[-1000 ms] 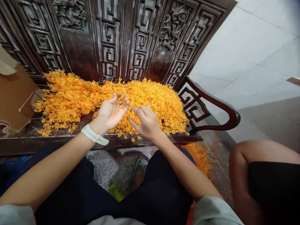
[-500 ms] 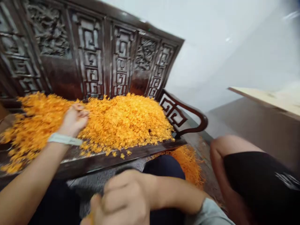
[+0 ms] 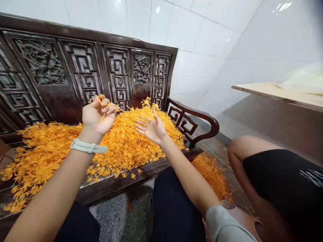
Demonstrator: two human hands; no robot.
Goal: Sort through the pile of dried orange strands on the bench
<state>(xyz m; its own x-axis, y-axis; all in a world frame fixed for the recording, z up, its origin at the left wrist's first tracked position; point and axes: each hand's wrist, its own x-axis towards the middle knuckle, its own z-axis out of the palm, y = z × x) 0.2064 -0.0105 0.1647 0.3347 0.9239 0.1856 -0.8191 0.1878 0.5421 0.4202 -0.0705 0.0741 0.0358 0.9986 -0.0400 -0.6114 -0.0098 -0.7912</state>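
My left hand [image 3: 99, 114], with a pale watch band on its wrist, pinches a thin orange plastic strand [image 3: 121, 108] above the bench. The strand stretches right to a small orange spidery plastic piece [image 3: 146, 102] near the fingertips of my right hand [image 3: 153, 128]. That right hand is open, palm up, fingers spread; I cannot tell whether the strand touches it. Beneath both hands, a big heap of orange plastic pieces [image 3: 123, 144] covers much of the dark carved wooden bench [image 3: 116, 183].
Another person's bare knee and black shorts [image 3: 275, 181] are close at the right. Beside the bench's curved armrest [image 3: 214, 126] lies an orange strand pile [image 3: 214, 174] on the floor. A pale board [image 3: 267, 90] juts in at upper right, before a white tiled wall [image 3: 191, 30].
My left hand has risen off the heap, now with the orange strand in its fingers. My right hand has gone from low in front, closed, to up over the heap, opened.
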